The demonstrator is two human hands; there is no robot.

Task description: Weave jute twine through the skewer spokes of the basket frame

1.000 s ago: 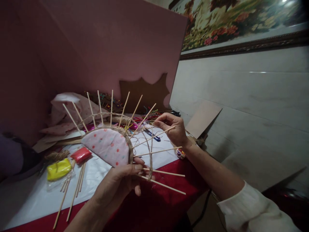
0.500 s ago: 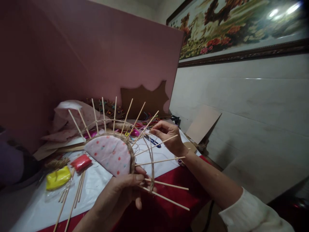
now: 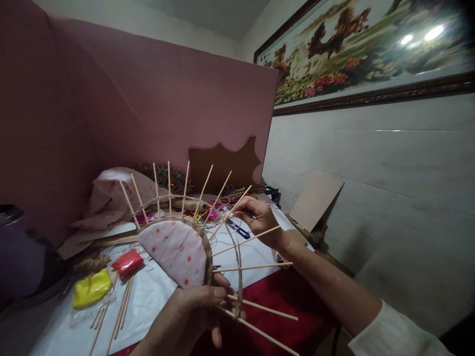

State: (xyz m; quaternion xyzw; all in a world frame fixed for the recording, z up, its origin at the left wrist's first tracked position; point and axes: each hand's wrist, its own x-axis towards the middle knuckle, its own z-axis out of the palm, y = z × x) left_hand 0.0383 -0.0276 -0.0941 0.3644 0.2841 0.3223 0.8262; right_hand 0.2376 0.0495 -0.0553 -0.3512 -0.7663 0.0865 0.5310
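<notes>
A pale tiled wall and a pink partition meet behind a table, its red cover showing along the near and right edges and a white sheet spread over the rest. A framed picture of horses and flowers hangs on the tiles above the right edge.

Over the middle of the near edge, a person holds a half-round piece: a pad in pale fabric with small red marks, its curved rim bound in twine, about a dozen wooden sticks fanning outward. The left hand grips it at its lower right end, thumb in front and fingers curled behind the lowest sticks. The right hand, in a white sleeve, pinches thumb and forefinger together on twine beside an upper stick.

A purple container stands at the table's left edge. Toward the far left corner lies crumpled spotted cloth; brown cardboard with a jagged top stands against the partition at the far edge, and a beige board leans on the wall near the far right corner.

Between the container and the piece sit a yellow packet and a red packet, with loose sticks pointing toward the near edge. Blue-handled snips rest just beyond the right hand's fingers.
</notes>
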